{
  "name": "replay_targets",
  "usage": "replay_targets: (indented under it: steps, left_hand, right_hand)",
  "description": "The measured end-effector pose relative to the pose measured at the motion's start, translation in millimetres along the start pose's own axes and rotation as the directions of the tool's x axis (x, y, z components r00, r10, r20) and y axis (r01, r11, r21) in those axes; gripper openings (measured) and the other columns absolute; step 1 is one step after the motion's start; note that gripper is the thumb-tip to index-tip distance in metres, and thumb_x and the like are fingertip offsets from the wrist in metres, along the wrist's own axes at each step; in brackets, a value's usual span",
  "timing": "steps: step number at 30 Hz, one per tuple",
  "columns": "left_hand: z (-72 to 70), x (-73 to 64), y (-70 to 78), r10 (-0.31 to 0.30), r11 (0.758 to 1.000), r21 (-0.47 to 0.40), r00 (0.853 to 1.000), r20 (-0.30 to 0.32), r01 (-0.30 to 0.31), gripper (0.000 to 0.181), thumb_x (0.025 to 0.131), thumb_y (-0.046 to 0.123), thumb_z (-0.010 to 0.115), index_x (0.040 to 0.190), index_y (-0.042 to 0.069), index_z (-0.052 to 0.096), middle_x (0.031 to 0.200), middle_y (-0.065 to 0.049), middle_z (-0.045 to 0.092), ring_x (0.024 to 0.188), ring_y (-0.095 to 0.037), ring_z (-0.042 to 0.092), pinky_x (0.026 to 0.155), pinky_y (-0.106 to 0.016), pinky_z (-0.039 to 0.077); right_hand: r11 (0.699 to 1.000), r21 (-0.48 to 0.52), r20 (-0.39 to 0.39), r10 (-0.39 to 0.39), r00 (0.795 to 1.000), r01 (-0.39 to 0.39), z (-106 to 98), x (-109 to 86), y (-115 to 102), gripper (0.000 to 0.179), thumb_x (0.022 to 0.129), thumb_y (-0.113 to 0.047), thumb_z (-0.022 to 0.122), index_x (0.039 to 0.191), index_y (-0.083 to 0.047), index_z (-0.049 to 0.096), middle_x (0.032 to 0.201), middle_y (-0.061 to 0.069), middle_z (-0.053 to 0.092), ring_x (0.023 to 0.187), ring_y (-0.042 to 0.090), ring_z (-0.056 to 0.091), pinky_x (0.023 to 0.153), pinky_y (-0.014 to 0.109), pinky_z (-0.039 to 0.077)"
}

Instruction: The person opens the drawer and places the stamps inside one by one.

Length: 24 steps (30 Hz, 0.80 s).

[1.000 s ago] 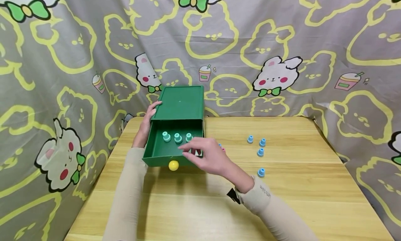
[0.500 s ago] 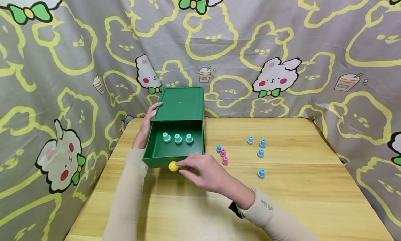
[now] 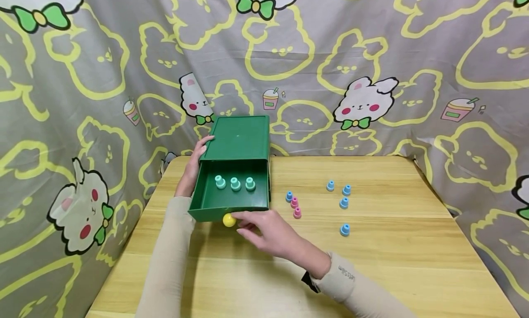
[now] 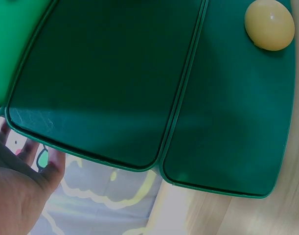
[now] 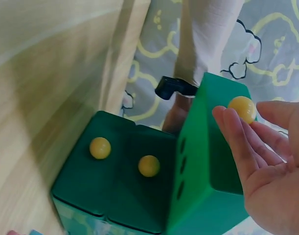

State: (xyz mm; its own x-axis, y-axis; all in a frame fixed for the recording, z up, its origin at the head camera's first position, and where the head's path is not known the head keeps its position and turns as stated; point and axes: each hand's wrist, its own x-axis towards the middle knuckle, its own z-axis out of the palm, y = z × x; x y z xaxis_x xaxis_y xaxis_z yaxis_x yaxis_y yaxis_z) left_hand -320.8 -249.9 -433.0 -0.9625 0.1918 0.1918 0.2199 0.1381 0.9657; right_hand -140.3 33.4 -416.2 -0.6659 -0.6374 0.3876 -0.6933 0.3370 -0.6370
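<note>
A green drawer cabinet (image 3: 237, 136) stands at the table's left, its top drawer (image 3: 215, 213) pulled out. Inside lie three mint-green stepped pegs (image 3: 235, 184) with holes in their tops, in a row. My left hand (image 3: 191, 173) rests along the cabinet's left side, fingers extended, also visible as a hand (image 4: 22, 181) in the left wrist view. At the drawer front, my right hand (image 3: 270, 233) touches the yellow knob (image 3: 229, 220) with an extended index finger. In the right wrist view, the right hand's (image 5: 266, 161) fingers and thumb lie on either side of this knob (image 5: 242, 108).
Right of the cabinet stand two pink pegs (image 3: 297, 212) and a blue peg (image 3: 289, 196). Farther right are several light-blue pegs (image 3: 344, 202). Two closed drawers with yellow knobs (image 5: 149, 166) sit below the pulled-out one. A patterned curtain (image 3: 306, 56) hangs behind the table.
My right hand has withdrawn from over the drawer's right part to the knob at its front, uncovering the pink pegs. The left hand and the drawer have stayed put.
</note>
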Motion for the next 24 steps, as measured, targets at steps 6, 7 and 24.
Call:
replay_targets:
  steps: [6, 7, 24]
  left_hand:
    - [-0.6, 0.7, -0.9, 0.004, 1.0, 0.012, 1.0, -0.002, -0.004, 0.052, 0.11, 0.049, 0.028, 0.159, 0.035, 0.036, 0.171, 0.005, 0.012, 0.147, -0.036, 0.024, 0.117, -0.066, 0.019]
    - [-0.6, 0.8, -1.0, 0.007, 1.0, 0.014, 1.0, -0.003, -0.007, 0.052, 0.11, 0.049, 0.028, 0.159, 0.035, 0.036, 0.172, 0.005, 0.012, 0.148, -0.036, 0.023, 0.117, -0.066, 0.019]
    - [1.8, -1.8, 1.8, 0.015, 0.999, -0.04, 1.0, 0.02, -0.014, 0.051, 0.111, 0.044, 0.027, 0.16, 0.033, 0.034, 0.17, 0.004, 0.013, 0.143, -0.033, 0.027, 0.114, -0.06, 0.023]
  right_hand:
    - [0.994, 0.1, 0.024, 0.036, 0.999, -0.038, 10, 1.9, 4, 0.041, 0.101, -0.014, 0.068, 0.141, -0.013, 0.062, 0.111, 0.003, 0.078, 0.098, 0.005, 0.073, 0.087, 0.017, 0.055]
    - [0.992, 0.121, 0.029, 0.043, 0.999, -0.046, 12, 2.6, 5, 0.041, 0.101, -0.014, 0.068, 0.142, -0.013, 0.061, 0.114, 0.004, 0.077, 0.1, 0.005, 0.072, 0.087, 0.017, 0.055]
    - [0.983, 0.158, -0.049, 0.1, 0.994, -0.091, 33, 13.5, 5, 0.029, 0.103, -0.02, 0.065, 0.132, -0.016, 0.067, 0.104, 0.001, 0.077, 0.093, 0.0, 0.07, 0.086, 0.017, 0.055]
